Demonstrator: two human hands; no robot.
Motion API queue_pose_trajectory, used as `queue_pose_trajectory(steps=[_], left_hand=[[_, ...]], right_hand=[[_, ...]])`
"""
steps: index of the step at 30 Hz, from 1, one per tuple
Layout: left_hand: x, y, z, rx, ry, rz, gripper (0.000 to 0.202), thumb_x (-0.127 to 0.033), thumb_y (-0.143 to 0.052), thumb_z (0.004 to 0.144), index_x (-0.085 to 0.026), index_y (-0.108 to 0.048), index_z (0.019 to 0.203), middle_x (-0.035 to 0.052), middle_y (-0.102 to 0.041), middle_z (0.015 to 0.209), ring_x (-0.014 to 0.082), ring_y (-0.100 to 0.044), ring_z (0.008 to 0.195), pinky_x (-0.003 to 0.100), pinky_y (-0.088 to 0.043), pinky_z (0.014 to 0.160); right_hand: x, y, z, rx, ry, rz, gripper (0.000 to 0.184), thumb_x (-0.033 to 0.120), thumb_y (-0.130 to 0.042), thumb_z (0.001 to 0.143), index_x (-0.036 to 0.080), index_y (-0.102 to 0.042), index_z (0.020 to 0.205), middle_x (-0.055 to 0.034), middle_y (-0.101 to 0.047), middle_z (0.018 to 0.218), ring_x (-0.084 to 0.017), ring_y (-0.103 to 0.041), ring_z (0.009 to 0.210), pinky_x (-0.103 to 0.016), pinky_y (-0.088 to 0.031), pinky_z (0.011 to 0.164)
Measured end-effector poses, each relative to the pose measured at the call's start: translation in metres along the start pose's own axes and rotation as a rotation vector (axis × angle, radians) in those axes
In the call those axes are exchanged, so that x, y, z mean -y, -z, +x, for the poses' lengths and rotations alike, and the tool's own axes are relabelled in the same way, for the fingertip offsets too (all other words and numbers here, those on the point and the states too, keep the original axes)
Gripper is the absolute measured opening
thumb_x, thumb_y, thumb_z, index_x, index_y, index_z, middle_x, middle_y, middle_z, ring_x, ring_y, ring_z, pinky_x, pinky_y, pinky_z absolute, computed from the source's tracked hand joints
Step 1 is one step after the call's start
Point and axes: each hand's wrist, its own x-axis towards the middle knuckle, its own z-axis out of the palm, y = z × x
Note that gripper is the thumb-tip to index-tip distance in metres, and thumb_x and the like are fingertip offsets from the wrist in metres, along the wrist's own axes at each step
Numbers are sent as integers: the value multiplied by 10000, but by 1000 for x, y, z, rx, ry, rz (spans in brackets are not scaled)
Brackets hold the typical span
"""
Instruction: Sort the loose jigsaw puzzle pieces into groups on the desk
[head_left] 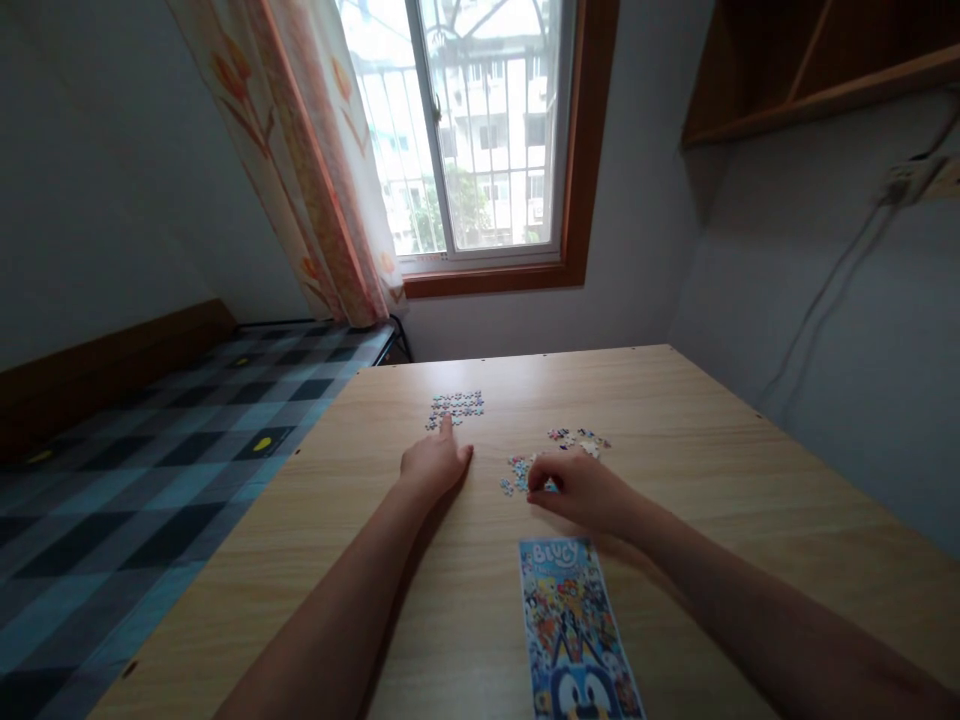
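My left hand rests on the wooden table with its index finger stretched out and thumb apart, holding nothing. That fingertip touches the near edge of several jigsaw pieces laid in rows. Over a loose pile of jigsaw pieces, my right hand is closed in a pinch, thumb and index finger together. Whatever sits between those fingertips is too small to make out. More loose pieces lie just beyond the right hand, and the hand hides part of the pile. Closer to me lies a colourful picture sheet lettered "Bluey".
The wooden table stretches back toward a window with a patterned curtain. A bed with a checked cover stands along the left. High on the right wall hangs a wooden shelf, with a cable below it.
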Motion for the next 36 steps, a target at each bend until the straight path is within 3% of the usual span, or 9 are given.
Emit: queue_pose_trajectory(steps=[3,5,7,10,13,16,20,25,36], left_hand=[[-2,10,-7,-63,-10,-5,660,-522,-391,909,-183,-342,1473,155,-692,1131,270,-651,1007,322,-467,779],[-5,18,-12,-91,-19,-6,535,-507,-382,922,-224,-499,1360,127,-708,1081,256,-657,960,320,-467,766],[-8,25,-18,-99,-73,2,426,-480,-361,939,-231,-655,1121,107,-719,1006,244,-656,916,326,-466,754],[-15,33,-30,-62,-342,-9,427,-482,-364,942,-218,-691,867,92,-716,899,231,-645,862,340,-465,760],[-25,34,-40,32,-622,-86,360,-473,-426,923,-236,-691,866,67,-714,878,211,-639,845,338,-466,800],[-32,29,-44,73,-705,-115,255,-396,-483,901,-263,-699,919,45,-721,891,202,-645,848,332,-474,809],[-32,21,-40,58,-731,-75,197,-389,-566,859,-299,-712,956,32,-729,894,220,-660,847,333,-490,761],[-28,17,-36,38,-719,-45,225,-409,-599,830,-303,-710,995,38,-730,890,234,-665,831,332,-493,728],[-33,18,-37,144,-674,-69,247,-349,-548,835,-314,-724,1005,41,-734,957,232,-651,908,344,-484,825]], right_hand=[[9,-19,1,-49,103,-65,65,247,-674,807,218,-703,857,-5,-692,811,-129,-598,770,-236,-440,725],[6,-15,3,-137,159,-187,120,290,-662,837,228,-712,926,-32,-704,896,-165,-597,866,-289,-442,822],[-4,-1,4,-254,165,-309,152,307,-598,888,225,-712,947,-51,-701,948,-184,-582,913,-325,-424,878],[-28,30,2,-473,74,-422,197,282,-529,915,195,-705,900,-70,-690,949,-191,-569,933,-330,-408,902],[-62,55,-2,-653,-66,-498,224,308,-511,907,182,-693,877,-79,-685,953,-209,-565,956,-348,-384,933],[-95,63,-6,-765,-197,-501,246,323,-485,900,171,-677,878,-87,-684,954,-214,-571,953,-353,-375,935],[-116,57,-6,-790,-284,-471,257,323,-476,886,163,-676,862,-88,-685,925,-217,-570,933,-343,-381,912],[-108,46,-2,-726,-208,-458,254,333,-494,892,169,-686,862,-78,-686,929,-211,-565,931,-327,-380,911],[-106,45,-1,-708,-188,-441,237,313,-506,898,163,-685,853,-73,-687,915,-201,-576,928,-326,-387,919]])
